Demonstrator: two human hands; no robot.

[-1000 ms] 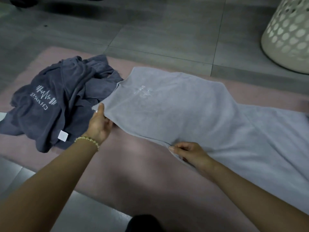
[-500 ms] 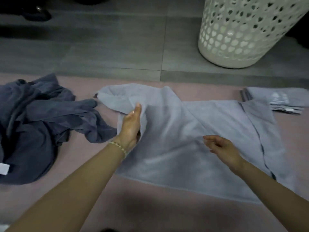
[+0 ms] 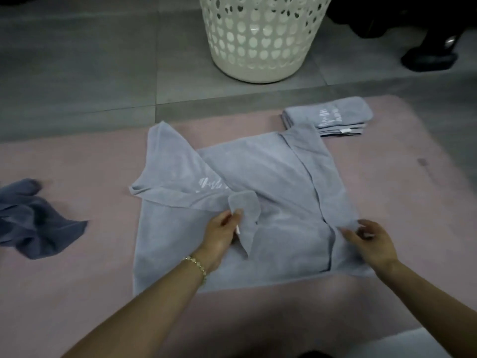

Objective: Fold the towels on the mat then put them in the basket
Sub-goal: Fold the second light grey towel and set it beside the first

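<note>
A light grey towel (image 3: 271,177) lies partly folded on the pink mat (image 3: 77,280), its left end doubled over toward the middle. My left hand (image 3: 219,236) pinches a corner of that doubled-over part near the towel's centre. My right hand (image 3: 369,241) hovers with relaxed, slightly curled fingers just above the towel's right folded edge. A folded light grey towel (image 3: 333,115) rests at the mat's far right. A crumpled dark blue towel (image 3: 33,220) lies at the left edge. The white perforated basket (image 3: 258,40) stands on the floor beyond the mat.
Grey floor tiles (image 3: 90,60) surround the mat. Dark shoes and legs of another person (image 3: 428,55) are at the top right, beside the basket. A white surface (image 3: 413,344) shows at the bottom right.
My left hand has carried the towel's left end rightward over the middle. My view shifted right, so the dark towel slid to the left edge and the folded towel and basket came fully into sight.
</note>
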